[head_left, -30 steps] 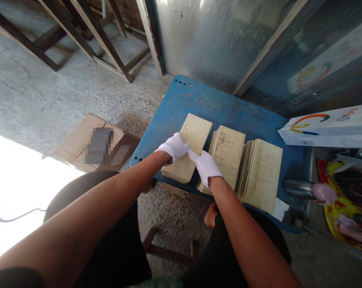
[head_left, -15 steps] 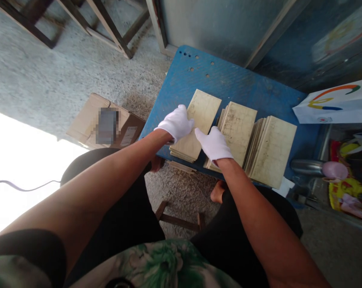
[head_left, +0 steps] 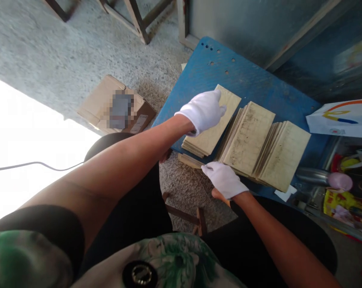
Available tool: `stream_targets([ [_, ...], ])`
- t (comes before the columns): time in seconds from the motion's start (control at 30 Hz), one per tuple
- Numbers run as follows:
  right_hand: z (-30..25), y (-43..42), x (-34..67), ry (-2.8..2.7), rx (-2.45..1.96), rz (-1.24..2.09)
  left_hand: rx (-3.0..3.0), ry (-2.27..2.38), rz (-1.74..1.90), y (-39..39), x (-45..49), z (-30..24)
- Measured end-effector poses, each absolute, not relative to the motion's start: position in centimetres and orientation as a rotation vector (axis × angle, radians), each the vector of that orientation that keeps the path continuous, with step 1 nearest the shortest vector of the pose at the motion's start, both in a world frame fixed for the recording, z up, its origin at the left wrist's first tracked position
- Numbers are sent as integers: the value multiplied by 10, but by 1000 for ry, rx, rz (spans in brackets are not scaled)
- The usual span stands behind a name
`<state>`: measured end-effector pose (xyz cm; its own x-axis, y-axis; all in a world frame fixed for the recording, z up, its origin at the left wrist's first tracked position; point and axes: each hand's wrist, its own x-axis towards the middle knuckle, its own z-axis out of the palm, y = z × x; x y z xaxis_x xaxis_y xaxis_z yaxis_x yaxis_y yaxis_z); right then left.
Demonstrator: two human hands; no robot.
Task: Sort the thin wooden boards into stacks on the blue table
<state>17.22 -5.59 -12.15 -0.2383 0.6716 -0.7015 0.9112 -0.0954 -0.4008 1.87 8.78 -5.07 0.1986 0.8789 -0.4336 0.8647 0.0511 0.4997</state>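
Observation:
Three stacks of thin pale wooden boards lie on a blue table (head_left: 253, 86). My left hand (head_left: 203, 110), in a white glove, rests flat with fingers stretched on the left stack (head_left: 217, 128). My right hand (head_left: 224, 179), also gloved, has dropped to the table's near edge, its fingers reaching toward a board (head_left: 190, 161) that pokes out just below the left stack. The middle stack (head_left: 248, 138) and the right stack (head_left: 284, 154) lie fanned and untouched. What the right fingertips hold, if anything, is hidden.
A flattened cardboard box (head_left: 116, 106) lies on the concrete floor at left. A white paper bag (head_left: 340, 118) sits at the table's right end, above colourful clutter and a pink-capped object (head_left: 338, 181). Wooden frames (head_left: 135, 18) stand at the back. A wooden stool (head_left: 196, 218) stands between my knees.
My right hand has left the stacks and moved down to the table's near edge. My left hand has slid forward and flattened on the left stack. The view shifted left and downward.

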Motion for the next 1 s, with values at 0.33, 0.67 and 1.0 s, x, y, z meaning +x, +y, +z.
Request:
stream_targets([
  [0.33, -150, -106, 137, 1982, 1662, -322, 1778, 1515, 120, 81, -10, -44],
  [0.67, -161, -127, 133, 2140, 1691, -269, 1834, 1439, 218, 79, -19, -37],
  [1.0, -187, -128, 144, 2288, 1968, -457, 1846, 1423, 245, 82, -14, -43],
])
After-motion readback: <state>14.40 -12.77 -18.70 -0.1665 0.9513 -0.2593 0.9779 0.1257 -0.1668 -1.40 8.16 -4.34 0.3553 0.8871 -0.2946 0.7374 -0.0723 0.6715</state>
